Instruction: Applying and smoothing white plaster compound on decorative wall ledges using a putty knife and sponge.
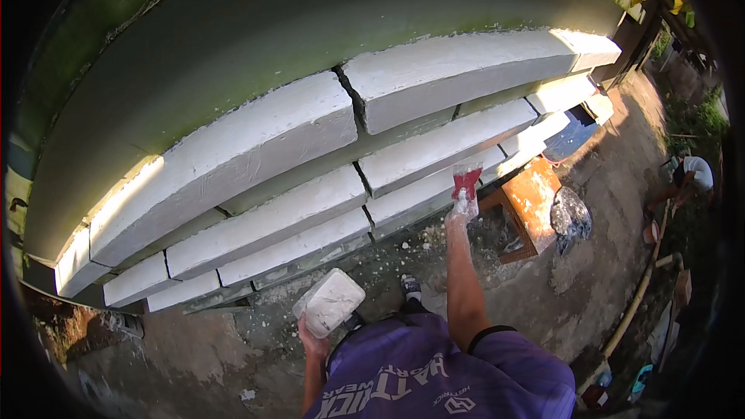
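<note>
My left hand point(312, 330) grips the lower left of a white tub point(334, 295) full of pale paste, held low at my left side. My right hand point(458, 209), dusted white, is raised forward and closed on a red putty knife point(466, 178) with a smeared blade, in front of the lower white ledges point(419, 194). Above them, long white blocks point(450, 81) form stepped ledges along a dull green wall point(295, 15), with dark gaps between segments.
An orange wooden box point(531, 198), dark plastic bundle point(570, 217) and blue barrel point(570, 136) stand to the right. Farther right, a person point(691, 178) bends over near bamboo poles point(636, 302) and plants. White crumbs speckle the concrete ground point(194, 357).
</note>
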`<state>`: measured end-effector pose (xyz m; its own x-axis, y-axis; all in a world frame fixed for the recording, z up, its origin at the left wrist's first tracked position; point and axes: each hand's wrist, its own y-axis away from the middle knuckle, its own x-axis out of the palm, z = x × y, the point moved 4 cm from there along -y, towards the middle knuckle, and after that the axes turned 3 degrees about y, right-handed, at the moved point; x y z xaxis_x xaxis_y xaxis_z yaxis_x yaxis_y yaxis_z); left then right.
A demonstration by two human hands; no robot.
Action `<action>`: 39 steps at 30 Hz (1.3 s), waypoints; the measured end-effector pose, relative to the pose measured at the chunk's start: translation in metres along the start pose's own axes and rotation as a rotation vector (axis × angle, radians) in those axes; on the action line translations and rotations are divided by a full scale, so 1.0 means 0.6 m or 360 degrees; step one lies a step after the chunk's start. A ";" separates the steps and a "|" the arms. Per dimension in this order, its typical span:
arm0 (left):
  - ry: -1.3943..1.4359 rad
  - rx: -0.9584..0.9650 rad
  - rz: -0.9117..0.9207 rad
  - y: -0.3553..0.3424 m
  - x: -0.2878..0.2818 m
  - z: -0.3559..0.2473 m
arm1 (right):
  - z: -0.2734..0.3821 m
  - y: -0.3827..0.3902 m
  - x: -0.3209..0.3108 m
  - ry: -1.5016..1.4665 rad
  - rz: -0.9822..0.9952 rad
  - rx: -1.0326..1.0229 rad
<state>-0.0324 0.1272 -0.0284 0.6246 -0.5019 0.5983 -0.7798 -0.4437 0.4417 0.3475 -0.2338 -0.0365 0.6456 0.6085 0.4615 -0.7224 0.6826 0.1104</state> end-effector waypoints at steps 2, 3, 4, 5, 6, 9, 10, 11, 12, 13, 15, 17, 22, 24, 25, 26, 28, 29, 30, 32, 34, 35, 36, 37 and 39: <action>-0.0036 -0.0010 -0.0072 -0.002 -0.006 0.000 | 0.010 -0.005 0.017 0.0162 0.0045 -0.0117; -0.0036 -0.0007 -0.0072 -0.001 -0.008 -0.001 | 0.008 0.002 0.025 0.0092 0.0087 -0.0134; 0.0027 -0.0032 -0.0097 0.006 0.006 -0.006 | 0.005 0.008 0.025 0.0090 0.0091 -0.0136; 0.0090 -0.0060 -0.0120 0.009 0.015 -0.008 | 0.003 0.017 0.019 0.0204 0.0126 -0.0162; 0.0092 -0.0062 -0.0116 0.007 0.016 -0.005 | 0.001 0.028 0.014 0.0319 0.0158 -0.0190; 0.0070 -0.0007 -0.0138 0.006 0.006 -0.003 | 0.006 0.106 0.015 0.0491 0.0263 -0.0202; 0.0070 -0.0025 -0.0119 0.004 0.003 0.000 | 0.006 0.127 0.013 0.0605 0.0353 -0.0225; 0.0073 -0.0037 -0.0109 0.003 -0.002 0.002 | 0.010 0.156 0.020 0.0602 0.0447 -0.0217; 0.0073 -0.0037 -0.0114 0.001 -0.007 0.003 | 0.014 0.185 0.025 0.0599 0.0541 -0.0208; 0.0077 -0.0040 -0.0102 0.000 -0.011 0.005 | 0.024 0.210 0.030 0.0749 0.0675 -0.0265; 0.0073 -0.0053 -0.0079 -0.007 -0.012 0.010 | 0.013 0.233 0.027 0.0746 0.0862 -0.0090; 0.0018 -0.0039 -0.0110 -0.013 -0.019 0.012 | 0.009 0.255 0.028 0.0594 0.0905 0.0044; 0.0065 -0.0021 -0.0111 -0.012 -0.025 0.010 | 0.047 0.202 -0.006 0.0631 0.0449 -0.0289; 0.0084 -0.0005 -0.0131 -0.002 -0.024 0.004 | 0.084 0.152 -0.003 0.0812 0.0296 -0.0454; 0.0094 -0.0001 -0.0136 0.001 -0.022 0.002 | 0.104 0.121 0.007 0.0748 0.0243 -0.0581; 0.0104 0.0011 -0.0147 0.003 -0.025 -0.002 | 0.131 0.105 0.026 0.0793 0.0169 -0.0779; 0.0135 -0.0023 -0.0143 0.000 -0.026 -0.001 | 0.139 0.041 0.031 0.0895 0.0125 -0.0908; 0.0164 -0.0057 -0.0149 -0.001 -0.027 0.000 | 0.140 0.018 0.041 0.1002 0.0138 -0.0968; 0.0162 -0.0059 -0.0144 -0.002 -0.027 0.001 | 0.138 0.001 0.049 0.1109 0.0149 -0.1028; 0.0125 -0.0065 -0.0150 -0.004 -0.029 0.002 | 0.126 0.013 0.071 0.1212 0.0223 -0.0870; 0.0118 -0.0064 -0.0141 -0.007 -0.022 0.001 | 0.101 0.048 0.092 0.0942 0.0306 -0.0833; 0.0116 -0.0048 -0.0154 -0.005 -0.023 -0.001 | 0.104 0.092 0.106 0.0934 0.0390 -0.0867; 0.0111 -0.0057 -0.0145 -0.006 -0.014 -0.001 | 0.092 0.122 0.107 0.0839 0.0458 -0.0847; 0.0109 -0.0044 -0.0111 -0.006 -0.004 -0.002 | 0.080 0.152 0.104 0.0744 0.0525 -0.0826; 0.0111 -0.0013 -0.0106 -0.004 -0.007 -0.005 | 0.092 0.244 0.109 0.1178 0.0765 -0.0689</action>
<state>-0.0331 0.1324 -0.0300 0.6706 -0.4187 0.6123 -0.7372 -0.4679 0.4874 0.2703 -0.1168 0.0582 0.4056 0.8593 -0.3115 -0.8909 0.2953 -0.3452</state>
